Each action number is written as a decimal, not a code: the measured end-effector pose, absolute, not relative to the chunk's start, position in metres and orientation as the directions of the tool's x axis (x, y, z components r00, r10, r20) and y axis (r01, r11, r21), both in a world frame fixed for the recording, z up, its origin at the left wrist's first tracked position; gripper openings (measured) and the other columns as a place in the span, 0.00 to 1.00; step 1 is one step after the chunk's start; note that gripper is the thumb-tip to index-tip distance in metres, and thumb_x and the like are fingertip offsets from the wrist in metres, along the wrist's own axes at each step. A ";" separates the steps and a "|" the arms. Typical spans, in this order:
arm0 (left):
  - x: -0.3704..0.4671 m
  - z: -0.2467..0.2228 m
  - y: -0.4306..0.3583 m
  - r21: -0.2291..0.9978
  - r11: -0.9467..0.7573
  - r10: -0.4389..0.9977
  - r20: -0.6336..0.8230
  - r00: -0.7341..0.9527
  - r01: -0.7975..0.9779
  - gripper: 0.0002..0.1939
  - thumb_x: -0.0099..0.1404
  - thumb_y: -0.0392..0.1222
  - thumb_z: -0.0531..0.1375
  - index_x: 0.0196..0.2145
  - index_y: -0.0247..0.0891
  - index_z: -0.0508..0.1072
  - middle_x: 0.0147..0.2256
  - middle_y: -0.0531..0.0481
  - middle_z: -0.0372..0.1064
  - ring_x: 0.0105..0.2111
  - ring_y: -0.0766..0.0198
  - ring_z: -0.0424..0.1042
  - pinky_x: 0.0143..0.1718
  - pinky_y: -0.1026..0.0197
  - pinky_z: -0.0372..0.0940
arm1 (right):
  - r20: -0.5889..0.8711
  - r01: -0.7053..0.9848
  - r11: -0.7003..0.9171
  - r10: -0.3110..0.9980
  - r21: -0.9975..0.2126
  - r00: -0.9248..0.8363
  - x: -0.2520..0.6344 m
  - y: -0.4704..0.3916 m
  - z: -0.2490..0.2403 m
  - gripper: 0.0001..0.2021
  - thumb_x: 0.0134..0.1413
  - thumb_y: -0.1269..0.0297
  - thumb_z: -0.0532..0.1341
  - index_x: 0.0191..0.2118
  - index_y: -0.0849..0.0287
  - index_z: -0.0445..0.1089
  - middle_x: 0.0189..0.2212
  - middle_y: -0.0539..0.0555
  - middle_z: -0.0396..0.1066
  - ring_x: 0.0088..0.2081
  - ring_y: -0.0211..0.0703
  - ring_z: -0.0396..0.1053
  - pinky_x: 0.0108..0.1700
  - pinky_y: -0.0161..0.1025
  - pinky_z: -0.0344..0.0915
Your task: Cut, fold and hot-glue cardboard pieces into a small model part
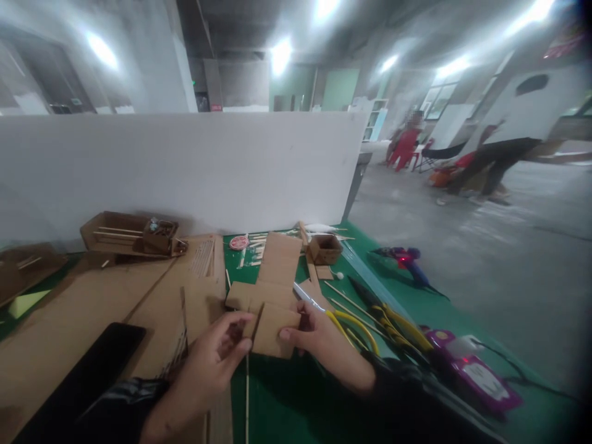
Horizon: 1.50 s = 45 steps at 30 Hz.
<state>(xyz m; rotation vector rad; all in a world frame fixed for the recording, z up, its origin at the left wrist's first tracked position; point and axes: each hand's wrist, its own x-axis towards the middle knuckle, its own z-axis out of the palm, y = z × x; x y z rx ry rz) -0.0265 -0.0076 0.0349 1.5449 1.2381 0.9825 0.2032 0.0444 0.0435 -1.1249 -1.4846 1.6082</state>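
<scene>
Cardboard panel (272, 331) in right fingers (298, 338), long axis forward

Black sleeves (407, 401) show greyish streaks near the left cuff (139, 390).

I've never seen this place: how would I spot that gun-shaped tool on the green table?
Start at the green tabletop before the white panel. From the person's right hand, look farther off and right, to the gun-shaped tool near the table's right edge. Its blue handle and glowing red light set it apart from the purple device nearer the person.
</scene>
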 end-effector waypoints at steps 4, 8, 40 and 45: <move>-0.018 0.030 -0.018 0.997 -0.012 0.967 -0.008 0.254 0.076 0.17 0.70 0.51 0.55 0.53 0.43 0.62 0.49 0.43 0.71 0.43 0.59 0.74 0.44 0.57 0.71 | -0.123 0.037 -0.119 0.875 -0.992 -0.467 0.203 0.042 0.046 0.21 0.47 0.57 0.69 0.46 0.59 0.68 0.40 0.55 0.73 0.35 0.43 0.71 0.24 0.32 0.64; -0.011 0.022 -0.023 0.991 -0.027 0.970 0.057 0.234 -0.130 0.20 0.70 0.51 0.56 0.55 0.47 0.54 0.55 0.43 0.67 0.48 0.56 0.73 0.49 0.51 0.69 | -0.095 -0.009 -0.113 0.878 -0.994 -0.469 0.195 0.034 0.044 0.21 0.49 0.58 0.68 0.48 0.59 0.68 0.40 0.54 0.72 0.34 0.42 0.70 0.24 0.32 0.67; -0.010 0.013 -0.024 0.976 0.218 0.936 -0.209 0.283 -0.001 0.26 0.72 0.49 0.49 0.60 0.33 0.45 0.33 0.49 0.69 0.33 0.62 0.70 0.39 0.54 0.66 | -0.055 -0.064 -0.127 0.761 -0.990 -0.646 0.194 0.026 0.044 0.24 0.52 0.49 0.66 0.47 0.62 0.69 0.40 0.55 0.71 0.37 0.41 0.68 0.36 0.38 0.66; -0.011 0.016 -0.020 0.980 0.192 0.930 -0.167 0.329 -0.044 0.23 0.70 0.49 0.54 0.56 0.34 0.55 0.34 0.49 0.69 0.32 0.63 0.70 0.35 0.58 0.65 | -0.057 -0.053 -0.120 0.759 -0.991 -0.649 0.194 0.028 0.045 0.23 0.54 0.48 0.64 0.46 0.63 0.70 0.39 0.55 0.71 0.35 0.41 0.68 0.36 0.39 0.68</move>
